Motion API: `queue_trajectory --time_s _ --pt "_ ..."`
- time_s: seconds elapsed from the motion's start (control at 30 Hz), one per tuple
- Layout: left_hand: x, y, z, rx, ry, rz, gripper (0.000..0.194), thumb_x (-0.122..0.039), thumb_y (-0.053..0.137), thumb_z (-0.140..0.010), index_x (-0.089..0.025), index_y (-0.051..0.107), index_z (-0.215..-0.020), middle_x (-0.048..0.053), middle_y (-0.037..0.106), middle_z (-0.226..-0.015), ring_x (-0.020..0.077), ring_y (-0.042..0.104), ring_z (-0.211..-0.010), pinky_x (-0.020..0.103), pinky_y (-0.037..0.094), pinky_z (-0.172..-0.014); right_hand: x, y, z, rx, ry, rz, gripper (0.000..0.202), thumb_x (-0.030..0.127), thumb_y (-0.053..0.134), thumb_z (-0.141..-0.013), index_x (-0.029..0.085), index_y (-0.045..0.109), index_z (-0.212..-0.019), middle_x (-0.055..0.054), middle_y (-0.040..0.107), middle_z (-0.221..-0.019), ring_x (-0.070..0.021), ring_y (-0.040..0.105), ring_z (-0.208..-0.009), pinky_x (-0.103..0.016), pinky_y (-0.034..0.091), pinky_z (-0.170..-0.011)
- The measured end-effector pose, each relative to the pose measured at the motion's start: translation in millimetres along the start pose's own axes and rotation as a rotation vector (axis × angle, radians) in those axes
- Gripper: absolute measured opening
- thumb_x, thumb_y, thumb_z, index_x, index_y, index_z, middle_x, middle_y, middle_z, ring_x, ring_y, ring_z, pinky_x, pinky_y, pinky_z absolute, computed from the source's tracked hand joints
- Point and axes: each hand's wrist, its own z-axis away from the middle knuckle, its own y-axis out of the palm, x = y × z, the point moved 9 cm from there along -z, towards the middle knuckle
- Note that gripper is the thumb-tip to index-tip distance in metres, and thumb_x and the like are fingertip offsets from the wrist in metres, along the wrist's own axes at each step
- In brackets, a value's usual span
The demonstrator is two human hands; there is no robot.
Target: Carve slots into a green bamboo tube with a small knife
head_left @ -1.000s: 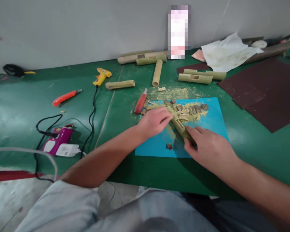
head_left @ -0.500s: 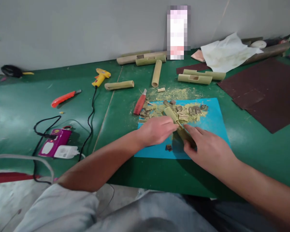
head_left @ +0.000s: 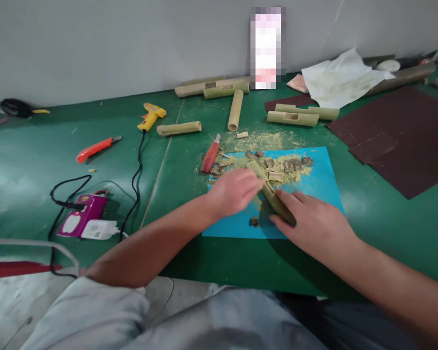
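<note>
A green bamboo tube (head_left: 279, 205) with a notch cut in its upper side lies slanted over a blue sheet (head_left: 326, 187). My right hand (head_left: 316, 216) grips its near end, thumb on one side and fingers on the other. At the tube's far part, by the notch, my left hand (head_left: 235, 192) is closed with fingertips pinched together. Whatever it pinches is hidden. Pale shavings and several bamboo chips (head_left: 275, 177) lie beyond the tube. A dark chip (head_left: 254, 221) sits near the sheet's front edge. Left of the shavings lies a red-handled knife (head_left: 210, 154).
Several cut bamboo tubes (head_left: 294, 118) lie toward the wall. On the left are a yellow glue gun (head_left: 151, 116), an orange utility knife (head_left: 97, 149) and a purple power strip (head_left: 82, 214) with cables. Dark brown sheets (head_left: 394, 141) and white paper (head_left: 341, 78) lie right.
My left hand has shifted slightly left and up, away from the notch's near end. The right hand's thumb has slid a little outward, showing more of the tube's near end.
</note>
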Motion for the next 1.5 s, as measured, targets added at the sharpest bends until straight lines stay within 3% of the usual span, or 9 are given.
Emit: queue_trajectory --time_s 0.1,0.27,0.4,0.57,0.67,0.8,0.97,1.37,1.5 --pt "-16.3 10.0 1.8 0.112 0.143 0.050 0.033 -0.028 0.042 -0.109 -0.017 0.073 -0.105 0.007 0.072 -0.091 0.0165 0.069 -0.084 0.026 0.054 -0.074 -2.3 4.0 -1.6 0.051 0.031 -0.002 0.039 0.034 0.059 -0.092 0.017 0.069 -0.126 -0.008 0.075 -0.090 -0.0216 0.067 -0.072 -0.031 0.032 -0.052" --pt "9.1 -5.8 0.2 -0.052 -0.086 -0.015 0.032 -0.028 0.044 -0.108 -0.015 0.071 -0.096 0.007 0.070 -0.085 0.0175 0.067 -0.081 0.029 0.055 -0.075 -1.5 5.6 -1.7 0.051 0.018 -0.050 0.040 0.032 0.055 -0.093 0.014 0.068 -0.127 -0.009 0.076 -0.094 -0.0213 0.069 -0.073 -0.031 0.037 -0.054" --pt "-9.0 8.6 1.7 0.092 0.083 0.030 0.030 -0.028 0.044 -0.108 -0.018 0.072 -0.101 0.006 0.071 -0.088 0.0161 0.067 -0.081 0.026 0.054 -0.074 -1.8 5.4 -0.1 0.035 0.007 -0.055 0.038 0.030 0.055 -0.092 0.014 0.070 -0.123 -0.009 0.077 -0.095 -0.0214 0.068 -0.073 -0.031 0.038 -0.055" --pt "23.1 -10.1 -0.8 -0.090 -0.144 0.000 0.028 -0.024 0.048 -0.107 -0.014 0.071 -0.095 0.007 0.070 -0.087 0.0179 0.068 -0.084 0.030 0.055 -0.079 0.9 0.6 0.3 -0.012 -0.020 -0.041 0.040 0.030 0.054 -0.093 0.013 0.069 -0.126 -0.009 0.075 -0.089 -0.0211 0.068 -0.072 -0.031 0.035 -0.053" --pt "20.7 -2.3 -4.3 0.005 -0.055 0.090 0.024 -0.025 0.050 -0.106 -0.016 0.071 -0.102 0.006 0.072 -0.090 0.0167 0.069 -0.085 0.028 0.055 -0.077 0.5 2.1 0.2 0.012 -0.010 -0.032 0.038 0.030 0.053 -0.093 0.014 0.069 -0.124 -0.009 0.076 -0.092 -0.0200 0.067 -0.070 -0.030 0.035 -0.052" --pt "31.7 -10.4 -3.7 -0.101 -0.155 0.066 0.025 -0.025 0.051 -0.105 -0.015 0.070 -0.092 0.006 0.072 -0.087 0.0171 0.068 -0.083 0.029 0.056 -0.078 0.8 1.6 0.3 0.021 -0.010 -0.041 0.041 0.030 0.053 -0.094 0.014 0.067 -0.129 -0.010 0.076 -0.093 -0.0205 0.067 -0.073 -0.030 0.036 -0.054" --pt "14.9 5.3 -4.1 0.063 -0.025 0.083 0.027 -0.027 0.048 -0.106 -0.017 0.072 -0.101 0.006 0.072 -0.090 0.0169 0.068 -0.084 0.027 0.054 -0.076 -0.3 3.3 -0.3 0.059 0.016 -0.031 0.038 0.029 0.052 -0.093 0.014 0.070 -0.123 -0.009 0.074 -0.089 -0.0201 0.065 -0.070 -0.031 0.032 -0.052" --pt "14.1 -5.1 -4.1 -0.059 -0.121 -0.016 0.034 -0.027 0.045 -0.108 -0.015 0.071 -0.090 0.006 0.069 -0.082 0.0170 0.067 -0.080 0.028 0.053 -0.075 -3.0 2.9 -1.4 0.047 0.039 -0.053 0.036 0.028 0.050 -0.091 0.014 0.071 -0.117 -0.008 0.074 -0.084 -0.0187 0.062 -0.064 -0.031 0.028 -0.053" --pt "-11.0 4.1 -1.3 0.042 0.065 -0.003 0.032 -0.028 0.043 -0.109 -0.017 0.073 -0.104 0.006 0.072 -0.089 0.0160 0.069 -0.080 0.026 0.055 -0.072 -4.7 -0.4 -1.7 0.016 0.044 -0.079 0.028 0.026 0.052 -0.088 0.018 0.072 -0.105 -0.006 0.072 -0.080 -0.0173 0.059 -0.061 -0.031 0.027 -0.052"
